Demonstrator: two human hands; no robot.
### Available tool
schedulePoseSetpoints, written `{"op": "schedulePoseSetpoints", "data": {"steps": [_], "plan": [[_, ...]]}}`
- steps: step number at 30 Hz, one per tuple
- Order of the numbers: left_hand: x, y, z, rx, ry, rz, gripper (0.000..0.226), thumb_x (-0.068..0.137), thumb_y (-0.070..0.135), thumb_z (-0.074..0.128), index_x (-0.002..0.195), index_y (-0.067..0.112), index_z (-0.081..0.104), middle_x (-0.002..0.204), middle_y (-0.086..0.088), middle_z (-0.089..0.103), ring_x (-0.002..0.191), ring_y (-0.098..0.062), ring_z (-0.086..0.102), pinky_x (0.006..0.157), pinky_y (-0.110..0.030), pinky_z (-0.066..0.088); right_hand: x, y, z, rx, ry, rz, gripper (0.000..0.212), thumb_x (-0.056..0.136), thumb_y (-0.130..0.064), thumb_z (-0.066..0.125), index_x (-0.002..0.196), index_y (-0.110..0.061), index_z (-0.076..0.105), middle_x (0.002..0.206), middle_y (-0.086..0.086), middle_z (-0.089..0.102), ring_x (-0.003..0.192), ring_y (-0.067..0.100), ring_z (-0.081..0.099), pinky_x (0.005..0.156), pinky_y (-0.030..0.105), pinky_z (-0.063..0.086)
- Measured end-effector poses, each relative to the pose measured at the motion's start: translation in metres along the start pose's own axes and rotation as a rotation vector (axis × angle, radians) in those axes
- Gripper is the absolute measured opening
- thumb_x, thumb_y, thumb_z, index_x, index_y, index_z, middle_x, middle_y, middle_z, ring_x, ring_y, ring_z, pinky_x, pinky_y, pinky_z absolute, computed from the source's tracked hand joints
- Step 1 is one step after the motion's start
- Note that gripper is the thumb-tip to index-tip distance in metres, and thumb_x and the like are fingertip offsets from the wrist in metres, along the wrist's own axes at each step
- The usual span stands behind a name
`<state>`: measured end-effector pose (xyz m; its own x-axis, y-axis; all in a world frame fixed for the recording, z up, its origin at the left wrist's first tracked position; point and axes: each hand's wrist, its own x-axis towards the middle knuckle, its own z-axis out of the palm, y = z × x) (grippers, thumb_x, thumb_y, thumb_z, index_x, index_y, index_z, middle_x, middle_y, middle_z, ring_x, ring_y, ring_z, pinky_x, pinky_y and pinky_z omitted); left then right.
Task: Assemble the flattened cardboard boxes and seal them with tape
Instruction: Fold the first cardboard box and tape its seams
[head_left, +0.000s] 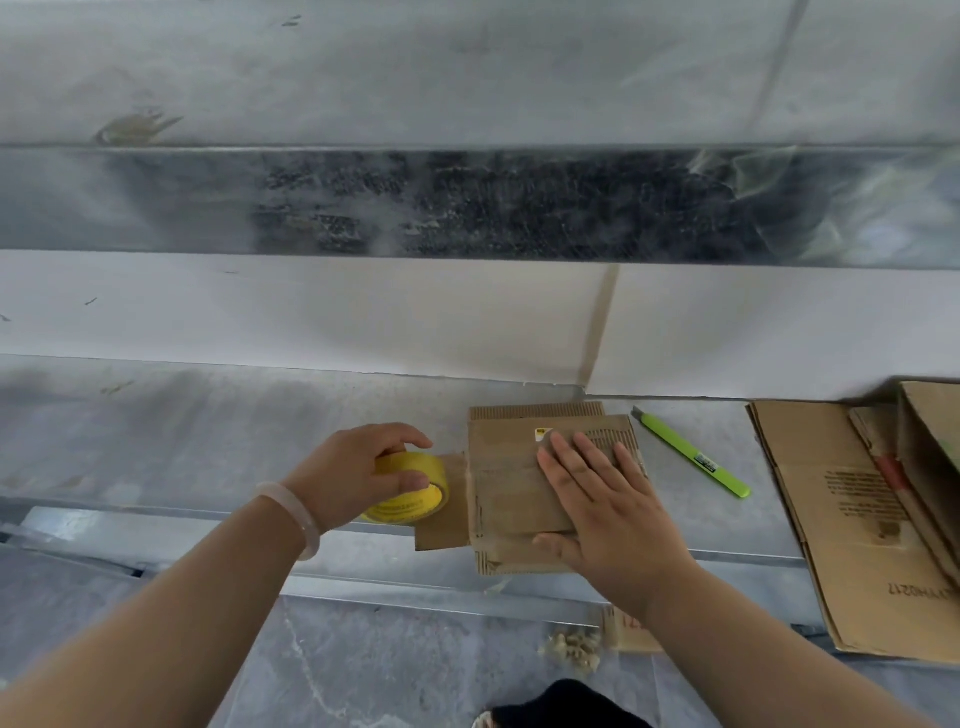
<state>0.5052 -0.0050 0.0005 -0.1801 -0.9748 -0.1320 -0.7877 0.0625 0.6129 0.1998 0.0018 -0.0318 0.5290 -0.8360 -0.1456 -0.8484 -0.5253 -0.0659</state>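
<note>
Where the task's thing lies: the cardboard box (511, 499) is set on the metal ledge (208, 441), close to its front edge, with a side flap (441, 512) spread out to its left.
Right side: the right hand (608, 499) is laid flat on the box top with fingers straight and spread, and nothing is grasped. Much of the top and the right edge of the box is hidden under it.
Left side: the left hand (358, 473) is curled round the yellow tape roll (410, 491), which is gripped from above.
Roll position: it is held tilted over the flap, just beside the box's left side. Whether the flap is touched cannot be told.
Wrist: a pale bangle (296, 519) is worn on the left wrist.
Cutter: a green utility knife (691, 452) is laid slantwise on the ledge to the right of the box, apart from it, with its blade end toward the wall.
Spare stock: flattened cartons (831, 519) are piled at the right end of the ledge, overhanging its front edge.
Backdrop: a white panel (363, 322) with a taped seam (597, 332) is stood behind the ledge.
Floor: a cardboard scrap (628, 634) and pale debris (571, 649) are seen below the ledge.
</note>
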Motion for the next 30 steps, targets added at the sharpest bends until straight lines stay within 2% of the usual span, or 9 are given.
{"op": "schedulePoseSetpoints", "data": {"steps": [3,7,13,19,22,24,27,28,30], "plan": [[-0.001,0.004,0.008,0.186,-0.005,0.041,0.037,0.085,0.045,0.067,0.120,0.035,0.064,0.092,0.016,0.056,0.083,0.003,0.051,0.075,-0.004,0.032,-0.003,0.005,0.000,0.018,0.018,-0.032,0.088,0.085,-0.075,0.005,0.156,-0.023,-0.001,0.162,-0.007,-0.009,0.150,0.017,-0.008,0.122,0.047,-0.002],[-0.004,0.012,0.016,0.352,-0.082,0.017,0.044,0.091,0.048,0.057,0.132,0.033,0.056,0.096,0.008,0.055,0.092,-0.011,0.053,0.089,-0.025,0.042,-0.008,0.007,-0.006,0.007,0.028,-0.057,0.085,0.089,-0.071,0.019,0.154,-0.016,0.027,0.161,0.000,0.019,0.148,0.023,0.020,0.118,0.053,0.021],[-0.001,0.029,0.029,0.529,-0.146,-0.039,0.041,0.094,0.046,0.047,0.135,0.038,0.050,0.107,0.003,0.055,0.100,-0.016,0.054,0.090,-0.030,0.044,-0.006,0.014,-0.002,0.021,0.017,-0.106,0.089,0.085,-0.074,0.006,0.156,-0.021,0.002,0.162,-0.005,-0.006,0.149,0.018,-0.008,0.120,0.046,-0.007],[0.006,0.039,0.036,0.679,-0.236,-0.070,0.034,0.097,0.044,0.042,0.126,0.033,0.057,0.089,0.004,0.046,0.082,-0.015,0.053,0.078,-0.028,0.046,-0.006,0.015,-0.003,0.020,0.034,-0.113,0.090,0.083,-0.073,0.005,0.156,-0.021,0.001,0.161,-0.004,-0.008,0.150,0.019,-0.006,0.119,0.046,-0.009],[0.004,0.037,0.034,0.630,-0.233,-0.075,0.041,0.095,0.045,0.045,0.136,0.037,0.045,0.100,0.002,0.054,0.090,-0.017,0.056,0.084,-0.032,0.048,-0.007,0.015,0.000,0.007,0.029,-0.112,0.089,0.083,-0.074,0.002,0.155,-0.023,-0.006,0.160,-0.006,-0.015,0.149,0.017,-0.012,0.119,0.045,-0.012],[-0.002,0.030,0.032,0.527,-0.171,-0.095,0.053,0.091,0.048,0.054,0.140,0.039,0.034,0.116,0.003,0.059,0.098,-0.018,0.059,0.085,-0.031,0.048,-0.008,0.015,0.000,0.007,0.039,-0.111,0.088,0.085,-0.074,0.006,0.156,-0.022,0.000,0.162,-0.005,-0.008,0.149,0.018,-0.007,0.120,0.047,-0.006],[-0.011,0.022,0.031,0.329,-0.057,-0.106,0.049,0.083,0.059,0.059,0.123,0.039,0.040,0.110,0.008,0.061,0.085,-0.013,0.058,0.074,-0.026,0.047,-0.009,0.013,-0.003,-0.002,0.070,-0.088,0.085,0.089,-0.070,0.022,0.153,-0.016,0.029,0.160,0.002,0.024,0.147,0.023,0.023,0.118,0.053,0.022],[-0.013,0.020,0.032,0.288,-0.031,-0.091,0.045,0.082,0.061,0.058,0.118,0.037,0.043,0.107,0.010,0.059,0.084,-0.011,0.057,0.074,-0.026,0.047,-0.009,0.013,-0.003,-0.007,0.077,-0.085,0.084,0.089,-0.070,0.024,0.152,-0.015,0.033,0.158,0.002,0.029,0.145,0.023,0.028,0.117,0.053,0.026],[-0.017,0.017,0.033,0.246,0.013,-0.044,0.038,0.084,0.060,0.055,0.110,0.033,0.051,0.109,0.010,0.056,0.087,-0.010,0.056,0.078,-0.028,0.049,-0.009,0.013,-0.001,-0.021,0.078,-0.085,0.084,0.089,-0.070,0.026,0.152,-0.015,0.033,0.159,0.001,0.027,0.145,0.023,0.028,0.117,0.050,0.021]]}}
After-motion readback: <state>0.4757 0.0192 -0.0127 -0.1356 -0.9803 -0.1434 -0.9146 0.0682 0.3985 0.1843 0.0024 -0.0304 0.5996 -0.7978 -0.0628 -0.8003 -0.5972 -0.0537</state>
